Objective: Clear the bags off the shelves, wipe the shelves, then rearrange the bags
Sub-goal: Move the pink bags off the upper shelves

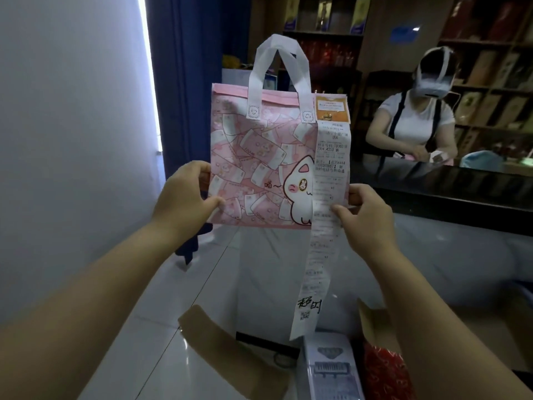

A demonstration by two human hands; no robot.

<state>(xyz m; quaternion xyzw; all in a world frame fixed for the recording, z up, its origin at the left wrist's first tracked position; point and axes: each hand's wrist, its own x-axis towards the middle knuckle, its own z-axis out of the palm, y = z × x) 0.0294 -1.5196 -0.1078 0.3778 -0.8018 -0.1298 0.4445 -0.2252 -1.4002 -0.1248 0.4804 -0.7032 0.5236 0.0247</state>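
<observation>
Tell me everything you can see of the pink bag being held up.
The pink bag is flat, looks like non-woven fabric, printed with banknotes and a white cartoon cat at lower right. Two white strap handles stand up from its top. An orange label sits at its top right corner; a long white receipt hangs from there past the bottom edge. It is held upright in the air: the left hand grips its left edge, the right hand pinches its right edge over the receipt.

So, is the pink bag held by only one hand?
No, the left hand grips the pink bag at its left edge and the right hand pinches its right edge.
</observation>
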